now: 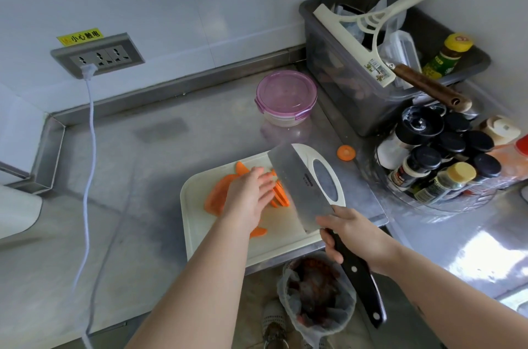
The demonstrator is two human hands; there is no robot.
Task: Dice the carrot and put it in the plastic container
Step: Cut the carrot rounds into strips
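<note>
1. The cutting step is judged to be in hand: the carrot slices [217,194] are spread flat on the white cutting board [200,234] near the middle of the tabletop [143,171], sliced lengthwise but not yet diced.
2. The slices are pressed down by the left hand [251,194], its fingers [265,180] kept straight and released, with nothing gripped.
3. The black handle of the cleaver [297,186] is grasped by the clenched fingers of the right hand [351,234]; the blade is held tilted just right of the slices, close to the left fingertips.
4. For the next move, the slices would need to be stacked or aligned, the left fingertips tucked back, and the blade brought down in strips and then across.
5. The plastic container [285,97] is seen far of the board, apart from it, with its purple lid clipped on; it would have to be opened before any dice are put in.
6. One carrot round [346,152] is left on the tabletop right of the board.
7. On the right, spice jars [445,154] and a grey tub [343,86] are crowded together; a lined waste bin [317,300] is set below the near edge, and a white cable [91,126] is trailed across the left.
</note>
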